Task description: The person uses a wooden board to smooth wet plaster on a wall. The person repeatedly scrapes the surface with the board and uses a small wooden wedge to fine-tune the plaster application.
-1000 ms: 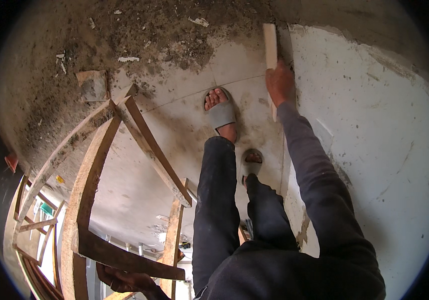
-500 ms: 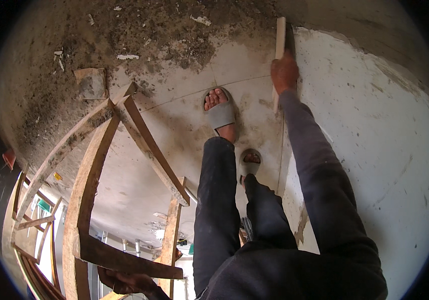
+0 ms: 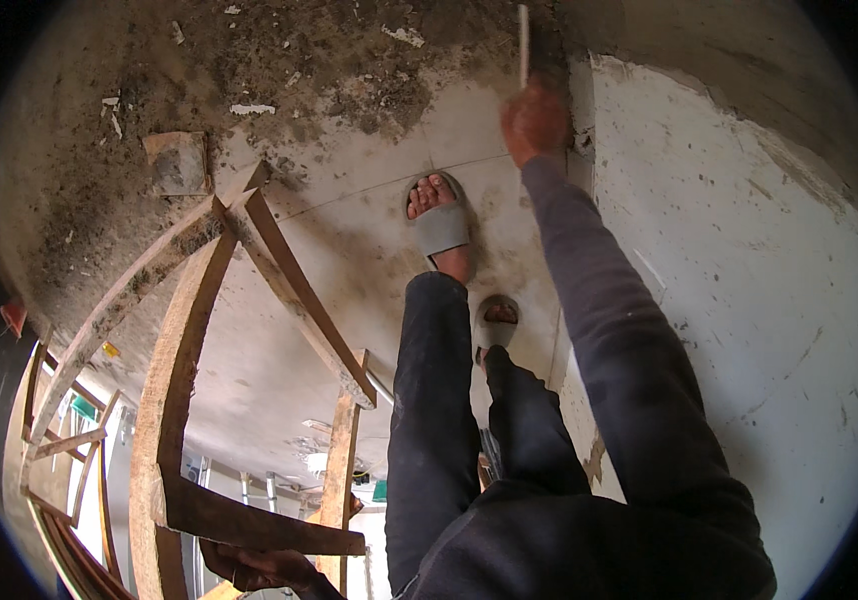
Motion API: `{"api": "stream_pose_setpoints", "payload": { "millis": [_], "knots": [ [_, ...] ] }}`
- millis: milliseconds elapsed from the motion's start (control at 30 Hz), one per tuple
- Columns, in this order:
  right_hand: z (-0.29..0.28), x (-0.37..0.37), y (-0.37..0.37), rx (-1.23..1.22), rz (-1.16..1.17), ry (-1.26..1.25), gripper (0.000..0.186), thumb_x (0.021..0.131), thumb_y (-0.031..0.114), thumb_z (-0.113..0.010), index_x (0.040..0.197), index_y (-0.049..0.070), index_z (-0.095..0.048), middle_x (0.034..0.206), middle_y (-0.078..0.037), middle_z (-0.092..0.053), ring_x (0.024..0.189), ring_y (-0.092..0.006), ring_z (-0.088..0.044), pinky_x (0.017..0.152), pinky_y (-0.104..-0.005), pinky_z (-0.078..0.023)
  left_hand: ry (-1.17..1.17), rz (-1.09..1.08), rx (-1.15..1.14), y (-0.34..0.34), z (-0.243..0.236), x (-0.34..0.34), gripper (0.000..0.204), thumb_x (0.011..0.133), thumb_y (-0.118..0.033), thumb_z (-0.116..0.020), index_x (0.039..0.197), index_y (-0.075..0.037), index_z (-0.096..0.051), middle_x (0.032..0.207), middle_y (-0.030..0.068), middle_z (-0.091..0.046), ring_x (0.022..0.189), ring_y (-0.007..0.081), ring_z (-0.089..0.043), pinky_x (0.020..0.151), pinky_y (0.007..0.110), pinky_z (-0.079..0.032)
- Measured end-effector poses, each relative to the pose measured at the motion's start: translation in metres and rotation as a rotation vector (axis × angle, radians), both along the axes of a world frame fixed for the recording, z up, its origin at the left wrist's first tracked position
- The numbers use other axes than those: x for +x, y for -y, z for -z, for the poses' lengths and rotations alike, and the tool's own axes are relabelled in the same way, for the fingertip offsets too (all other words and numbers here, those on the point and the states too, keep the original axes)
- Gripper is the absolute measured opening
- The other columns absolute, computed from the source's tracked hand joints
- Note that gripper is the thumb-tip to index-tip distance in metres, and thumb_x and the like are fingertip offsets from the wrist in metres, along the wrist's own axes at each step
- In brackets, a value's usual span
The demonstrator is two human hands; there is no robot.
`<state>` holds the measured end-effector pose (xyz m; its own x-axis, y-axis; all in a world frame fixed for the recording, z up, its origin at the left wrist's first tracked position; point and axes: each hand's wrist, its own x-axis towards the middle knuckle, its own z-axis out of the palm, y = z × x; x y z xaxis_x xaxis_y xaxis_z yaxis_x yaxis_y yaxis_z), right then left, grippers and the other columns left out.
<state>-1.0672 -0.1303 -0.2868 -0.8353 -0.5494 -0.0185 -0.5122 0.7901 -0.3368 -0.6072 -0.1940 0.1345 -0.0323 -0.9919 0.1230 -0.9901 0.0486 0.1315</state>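
A long, thin, pale strip (image 3: 524, 45) is in my right hand (image 3: 535, 122), seen nearly edge-on. My fingers are closed round it, just left of the white wall and above the floor. At the lower left my left hand (image 3: 267, 568) is at the underside of a dark crosspiece of a rough wooden frame (image 3: 171, 370). Its fingers curl against the wood and are partly in shadow. The frame's beams meet in a peak to the left of my legs.
Dirt and white flakes cover the far floor, with a square tile piece (image 3: 178, 163) lying there. A white wall (image 3: 739, 290) runs along the right. My sandalled foot (image 3: 441, 228) stands on the tiles. Another wooden structure (image 3: 69, 445) is at the far left.
My right hand has moved left and farther away with the strip, off the wall. The strip has turned from its flat face to its narrow edge. My left hand stays put.
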Motion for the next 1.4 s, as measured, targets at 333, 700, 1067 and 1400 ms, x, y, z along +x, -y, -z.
{"api": "stream_pose_setpoints", "payload": {
  "millis": [333,700,1067,1400],
  "knots": [
    [-0.005,-0.037,0.011,0.059,0.045,0.122,0.031,0.079,0.018,-0.063,0.104,-0.001,-0.062,0.085,-0.024,-0.067,0.076,-0.0402,-0.067,0.067,-0.0488,-0.054,-0.061,-0.089,-0.002,-0.002,0.0,-0.013,0.056,0.094,-0.043,-0.056,0.125,0.004,-0.054,0.121,0.0171,-0.057,0.11,0.0269,-0.058,0.092,0.04,-0.048],
    [-0.009,-0.048,0.023,0.073,0.06,0.253,0.041,0.078,0.023,-0.071,0.108,-0.001,-0.059,0.088,-0.023,-0.066,0.083,-0.039,-0.067,0.071,-0.049,-0.054,-0.107,0.073,-0.026,0.004,0.0,-0.02,0.053,0.097,-0.044,-0.052,0.108,0.008,-0.059,0.105,0.0193,-0.06,0.086,0.0258,-0.06,0.073,0.038,-0.051],
    [-0.015,-0.018,0.035,0.195,-0.144,0.218,0.028,0.076,0.014,-0.068,0.099,-0.001,-0.064,0.081,-0.024,-0.065,0.074,-0.0384,-0.067,0.063,-0.0464,-0.053,-0.135,-0.076,0.04,-0.006,-0.006,0.003,0.055,0.098,-0.043,-0.049,0.123,0.006,-0.051,0.119,0.0195,-0.057,0.102,0.029,-0.06,0.086,0.039,-0.049],
    [-0.006,-0.004,0.039,0.131,-0.175,0.092,0.03,0.08,0.017,-0.062,0.103,-0.002,-0.062,0.081,-0.025,-0.066,0.076,-0.0423,-0.065,0.066,-0.0496,-0.052,-0.102,-0.087,0.066,-0.019,-0.005,0.045,0.059,0.094,-0.044,-0.055,0.128,0.003,-0.05,0.121,0.0178,-0.057,0.108,0.0259,-0.059,0.09,0.038,-0.048]
  ]
}}
